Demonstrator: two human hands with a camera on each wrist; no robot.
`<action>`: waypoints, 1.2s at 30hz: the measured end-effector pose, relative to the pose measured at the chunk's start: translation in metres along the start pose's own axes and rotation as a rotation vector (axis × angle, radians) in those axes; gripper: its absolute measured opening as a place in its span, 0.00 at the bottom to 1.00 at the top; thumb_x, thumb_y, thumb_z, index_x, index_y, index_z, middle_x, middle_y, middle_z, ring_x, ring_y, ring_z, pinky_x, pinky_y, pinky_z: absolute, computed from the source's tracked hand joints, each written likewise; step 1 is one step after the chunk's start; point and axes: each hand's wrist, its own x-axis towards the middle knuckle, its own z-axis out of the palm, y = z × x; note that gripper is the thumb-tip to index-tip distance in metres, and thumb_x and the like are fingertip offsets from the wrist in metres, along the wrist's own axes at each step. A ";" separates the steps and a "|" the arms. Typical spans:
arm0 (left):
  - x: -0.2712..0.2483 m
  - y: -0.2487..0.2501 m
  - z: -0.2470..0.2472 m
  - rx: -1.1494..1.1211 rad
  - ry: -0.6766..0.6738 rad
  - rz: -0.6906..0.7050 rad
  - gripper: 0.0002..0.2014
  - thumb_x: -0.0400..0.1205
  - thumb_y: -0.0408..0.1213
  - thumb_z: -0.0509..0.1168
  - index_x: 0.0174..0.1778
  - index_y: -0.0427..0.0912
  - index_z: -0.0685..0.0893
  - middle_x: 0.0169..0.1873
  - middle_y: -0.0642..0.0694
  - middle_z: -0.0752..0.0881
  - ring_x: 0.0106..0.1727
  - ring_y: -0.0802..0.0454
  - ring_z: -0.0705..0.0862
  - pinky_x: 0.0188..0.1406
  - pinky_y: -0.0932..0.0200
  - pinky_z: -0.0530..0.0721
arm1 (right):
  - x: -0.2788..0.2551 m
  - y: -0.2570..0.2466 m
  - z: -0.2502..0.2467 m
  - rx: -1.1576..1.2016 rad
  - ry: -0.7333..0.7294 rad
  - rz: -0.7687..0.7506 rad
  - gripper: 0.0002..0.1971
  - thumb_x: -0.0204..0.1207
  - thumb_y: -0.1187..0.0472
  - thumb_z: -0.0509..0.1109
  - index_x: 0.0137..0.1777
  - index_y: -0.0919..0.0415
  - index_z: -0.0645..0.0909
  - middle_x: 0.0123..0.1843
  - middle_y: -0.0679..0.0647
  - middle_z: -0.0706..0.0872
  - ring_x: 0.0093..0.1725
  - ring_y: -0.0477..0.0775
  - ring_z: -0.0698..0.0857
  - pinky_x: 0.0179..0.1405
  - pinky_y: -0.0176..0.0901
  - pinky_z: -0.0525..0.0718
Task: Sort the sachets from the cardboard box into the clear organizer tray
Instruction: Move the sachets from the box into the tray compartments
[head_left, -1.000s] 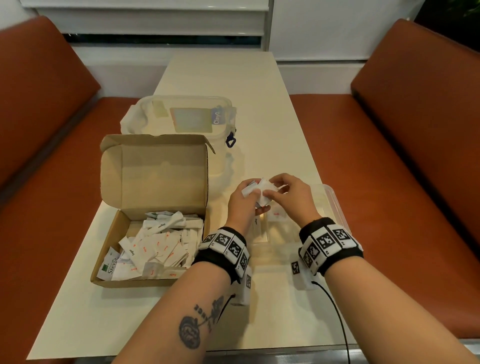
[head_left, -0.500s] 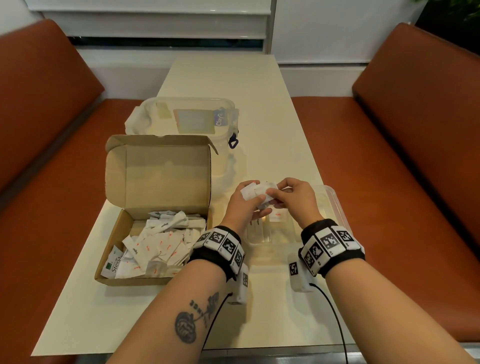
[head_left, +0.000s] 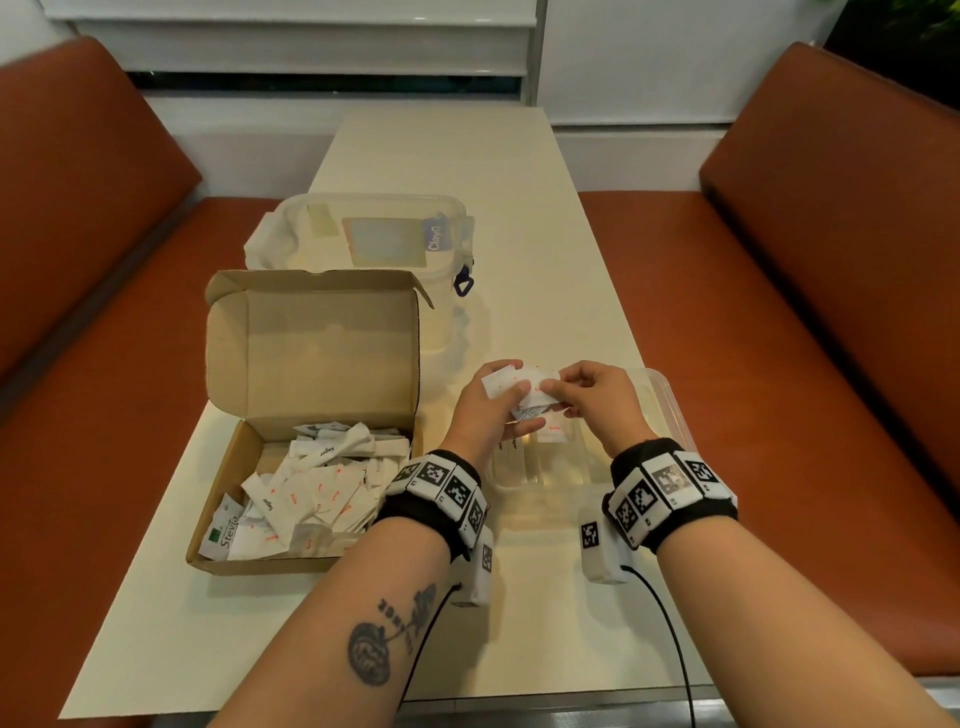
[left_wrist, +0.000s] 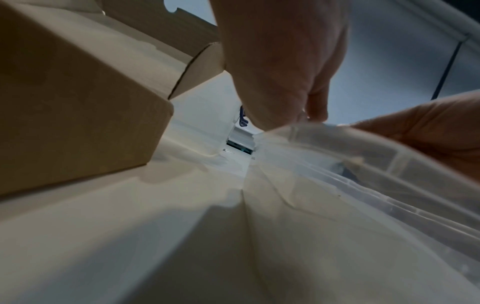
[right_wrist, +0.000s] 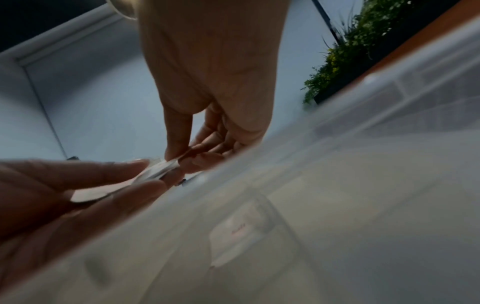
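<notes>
An open cardboard box (head_left: 228, 467) on the table's left holds several white sachets (head_left: 322, 483). The clear organizer tray (head_left: 670, 410) lies to its right, with a few sachets (head_left: 556, 434) in its compartments. Above the tray my left hand (head_left: 488, 410) grips a small bunch of white sachets (head_left: 501, 384). My right hand (head_left: 592, 400) pinches one sachet (head_left: 540, 382) of that bunch between thumb and fingertips. In the right wrist view the pinched sachet (right_wrist: 166, 166) shows above the tray's blurred rim (right_wrist: 337, 131). The left wrist view shows the box's side (left_wrist: 78, 115) and the tray wall (left_wrist: 350, 156).
A lidded clear plastic container (head_left: 374, 239) stands behind the box. Orange bench seats (head_left: 779, 338) flank the cream table (head_left: 519, 234) on both sides. Cables run from my wrist cameras toward the table's near edge (head_left: 363, 706).
Both hands stay together over the tray; the right hand's fingers have shifted along the bunch to pinch one sachet. The head view has moved slightly.
</notes>
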 end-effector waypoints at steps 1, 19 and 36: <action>0.000 0.000 0.000 -0.011 0.002 -0.001 0.10 0.85 0.28 0.61 0.59 0.44 0.79 0.60 0.36 0.81 0.50 0.42 0.87 0.40 0.53 0.91 | 0.000 -0.001 -0.001 0.009 -0.004 0.007 0.06 0.71 0.66 0.76 0.40 0.65 0.81 0.34 0.57 0.87 0.30 0.49 0.86 0.30 0.35 0.82; 0.007 -0.005 0.003 -0.080 0.132 0.056 0.13 0.84 0.22 0.57 0.59 0.42 0.77 0.59 0.38 0.79 0.59 0.40 0.82 0.40 0.55 0.91 | -0.001 0.025 -0.019 -0.255 0.149 -0.011 0.05 0.71 0.60 0.76 0.39 0.61 0.85 0.32 0.49 0.85 0.35 0.47 0.80 0.35 0.37 0.74; 0.007 -0.007 0.002 -0.070 0.121 0.064 0.13 0.84 0.22 0.58 0.60 0.41 0.77 0.63 0.35 0.78 0.63 0.39 0.81 0.41 0.55 0.91 | -0.007 0.037 -0.002 -0.832 0.077 -0.218 0.11 0.66 0.58 0.79 0.47 0.57 0.83 0.50 0.50 0.72 0.55 0.53 0.72 0.45 0.40 0.72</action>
